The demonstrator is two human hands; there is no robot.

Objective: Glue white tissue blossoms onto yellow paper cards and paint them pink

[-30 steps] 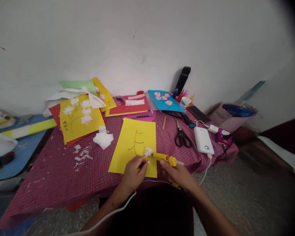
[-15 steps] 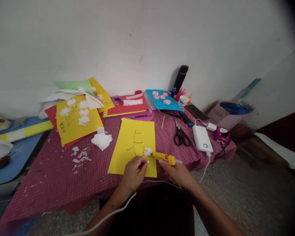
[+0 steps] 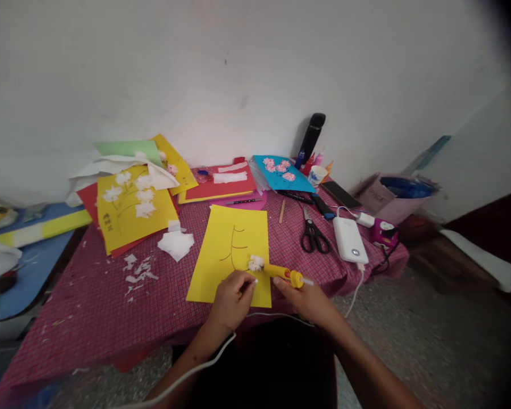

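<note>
Across the near edge of a red-and-purple checked tablecloth (image 3: 111,318), two bare forearms come in from the bottom corners and angle toward each other. On the left side, the left hand (image 3: 233,300) is poised over the lower part of a bright yellow rectangular sheet of paper (image 3: 210,278), back of the hand up, fingers curled under, thumb and forefinger pinched together. At those tips sits a tiny white piece (image 3: 256,280), too small to make out clearly. A white cable (image 3: 204,363) runs up along that forearm to the wrist.

Over on the other side, the right hand (image 3: 309,299) is closed around a yellow plastic glue gun (image 3: 281,271), thumb laid along its body, the handle hidden beneath the palm. And look at the aim: the gun lies nearly level, its front end pointing left over the sheet's right edge, right up beside a white ruffled paper flower (image 3: 256,263); whether they touch, I can't tell. That flower sits just right of a thin brown drawn branch (image 3: 232,247). Beyond the right hand, black-handled scissors (image 3: 315,238) lie beside a white rectangular power bank (image 3: 350,241).
</note>
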